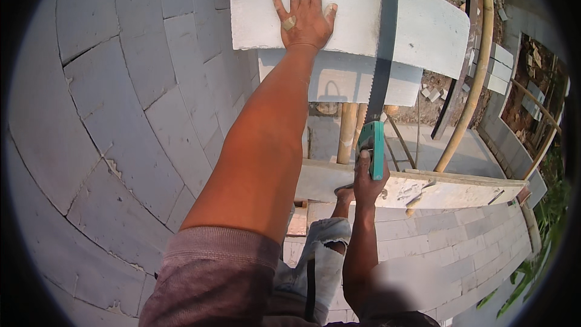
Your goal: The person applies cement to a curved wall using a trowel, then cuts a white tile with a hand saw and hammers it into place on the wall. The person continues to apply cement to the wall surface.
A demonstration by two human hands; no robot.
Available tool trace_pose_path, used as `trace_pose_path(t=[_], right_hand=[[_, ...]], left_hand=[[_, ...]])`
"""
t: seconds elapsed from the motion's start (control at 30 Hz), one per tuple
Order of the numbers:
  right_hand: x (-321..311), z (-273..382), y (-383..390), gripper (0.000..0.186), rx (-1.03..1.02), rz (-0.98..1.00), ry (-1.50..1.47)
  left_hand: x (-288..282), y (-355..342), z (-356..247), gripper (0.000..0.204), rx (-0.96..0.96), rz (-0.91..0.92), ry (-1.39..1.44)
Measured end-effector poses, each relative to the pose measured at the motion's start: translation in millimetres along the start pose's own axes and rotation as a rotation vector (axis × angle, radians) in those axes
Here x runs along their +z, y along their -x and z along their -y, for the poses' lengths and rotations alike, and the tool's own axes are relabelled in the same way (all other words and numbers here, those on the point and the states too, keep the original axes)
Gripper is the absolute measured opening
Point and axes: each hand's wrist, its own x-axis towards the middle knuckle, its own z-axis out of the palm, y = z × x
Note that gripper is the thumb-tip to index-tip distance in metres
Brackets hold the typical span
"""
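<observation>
Sawing step, I reckon: left hand (307, 19) spread-fingered atop the long, pale, slab-like masonry block (354, 21), right hand (367, 180) fingers curled round the teal-handled metal saw (385, 48). Next stroke needs steady left-hand pressure.

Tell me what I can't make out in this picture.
All in the head view:
- Saw blade: far end cut off by the top edge.
- Lower block: partly hidden by the upper block.
- Right hand: some fingers hidden by the green handle.
- Lower right: a pale blur covers the detail.

Handsaw (384, 63) across white block (354, 21)
</observation>
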Motion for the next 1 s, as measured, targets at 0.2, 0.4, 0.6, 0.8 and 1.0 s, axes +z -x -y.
trace_pose_path(t=[0.2, 0.4, 0.6, 0.8, 1.0], right_hand=[[18.2, 17.6, -41.2, 0.034, 0.045, -0.029, -0.101], [13.4, 37.3, -66.6, 0.031, 0.116, 0.044, -0.135], [0.0, -52.8, 45.8, 0.028, -0.207, -0.045, 0.108], [24.3, 58.0, -113.9, 0.037, 0.108, 0.057, -0.134], [10.9, -49.8, 39.6, 0.033, -0.029, -0.037, 0.004]], left_hand=[[-1.3, 1.2, -2.2, 0.066, 0.016, -0.013, 0.006], [1.1, 8.2, -3.2, 0.066, 0.004, 0.01, 0.056], [2.1, -0.4, 1.2, 0.067, 0.018, -0.035, 0.011], [10.9, 7.3, -2.1, 0.066, -0.054, 0.116, 0.165], [5.4, 3.3, 1.3, 0.067, 0.012, -0.056, 0.054]])
